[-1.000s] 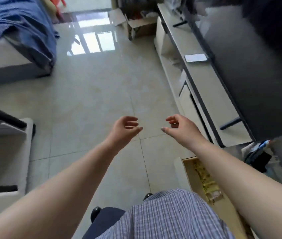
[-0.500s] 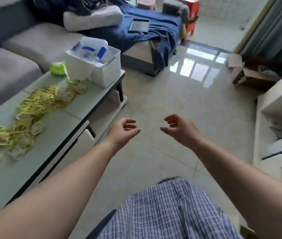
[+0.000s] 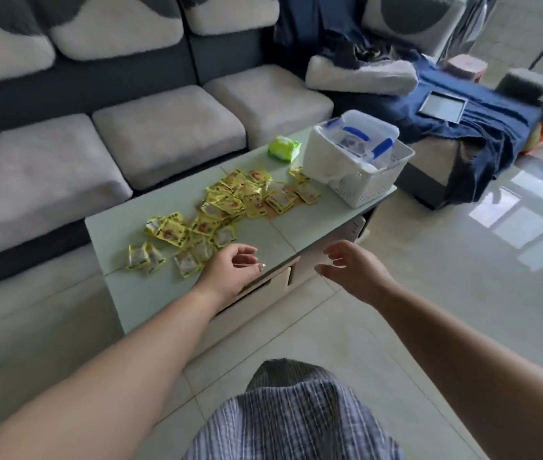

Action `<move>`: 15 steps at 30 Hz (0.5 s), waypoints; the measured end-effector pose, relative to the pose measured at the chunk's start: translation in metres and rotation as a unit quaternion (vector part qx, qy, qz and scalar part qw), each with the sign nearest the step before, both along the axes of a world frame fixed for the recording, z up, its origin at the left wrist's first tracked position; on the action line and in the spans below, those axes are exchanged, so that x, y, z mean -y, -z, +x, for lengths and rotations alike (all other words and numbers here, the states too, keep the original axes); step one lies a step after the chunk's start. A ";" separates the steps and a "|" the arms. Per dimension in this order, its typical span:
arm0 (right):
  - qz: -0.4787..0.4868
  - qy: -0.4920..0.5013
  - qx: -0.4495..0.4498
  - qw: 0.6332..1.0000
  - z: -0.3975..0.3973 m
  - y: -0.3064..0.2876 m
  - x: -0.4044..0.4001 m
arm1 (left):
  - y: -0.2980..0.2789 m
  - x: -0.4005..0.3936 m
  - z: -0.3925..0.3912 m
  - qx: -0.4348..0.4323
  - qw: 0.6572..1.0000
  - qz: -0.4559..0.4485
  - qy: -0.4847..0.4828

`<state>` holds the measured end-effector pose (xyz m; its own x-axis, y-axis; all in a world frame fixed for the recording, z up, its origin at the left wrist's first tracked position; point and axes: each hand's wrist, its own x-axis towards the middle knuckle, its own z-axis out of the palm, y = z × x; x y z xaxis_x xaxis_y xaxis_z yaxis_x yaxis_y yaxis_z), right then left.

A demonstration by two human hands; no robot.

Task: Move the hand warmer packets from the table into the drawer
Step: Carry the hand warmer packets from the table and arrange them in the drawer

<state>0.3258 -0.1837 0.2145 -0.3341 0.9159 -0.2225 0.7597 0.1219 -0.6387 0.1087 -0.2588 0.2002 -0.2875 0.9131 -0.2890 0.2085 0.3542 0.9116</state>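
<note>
Several yellow hand warmer packets (image 3: 230, 207) lie scattered in a loose band across the pale green coffee table (image 3: 137, 293). My left hand (image 3: 230, 270) hovers over the table's near edge, just right of the nearest packets, fingers loosely curled and holding nothing. My right hand (image 3: 353, 270) hangs in the air beyond the table's front right corner, fingers relaxed and empty. Under the tabletop, below my left hand, a white table drawer front (image 3: 276, 280) shows. The drawer seen earlier under the TV stand is out of view.
A white perforated basket (image 3: 363, 180) with a clear blue-clipped box stands on the table's far right end, a green tissue pack (image 3: 283, 149) beside it. A grey sofa (image 3: 130, 134) runs behind the table. A blue blanket and tablet (image 3: 442, 106) lie at right. Tiled floor surrounds me.
My view has swung left from the TV stand and its open drawer to the coffee table. Both hands stay empty and now reach near the table's front edge.
</note>
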 end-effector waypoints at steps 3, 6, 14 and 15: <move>-0.016 -0.024 0.003 1.000 -0.036 0.003 -0.024 | 0.008 -0.009 -0.033 0.001 0.999 -0.005 -0.032; -0.019 -0.053 0.016 0.998 -0.074 0.011 -0.060 | 0.019 -0.027 -0.066 -0.002 0.998 -0.016 -0.066; -0.056 -0.127 0.052 0.989 -0.170 0.043 -0.177 | 0.062 -0.093 -0.150 0.018 0.979 -0.079 -0.185; -0.063 -0.144 0.060 0.986 -0.184 0.047 -0.190 | 0.068 -0.098 -0.158 0.022 0.975 -0.088 -0.204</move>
<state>0.1422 0.0061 0.1670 -0.5412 0.7490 -0.3822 0.7759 0.2696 -0.5704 -0.0496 -0.1604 0.1326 -0.5999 0.6613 -0.4503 -0.0195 0.5505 0.8346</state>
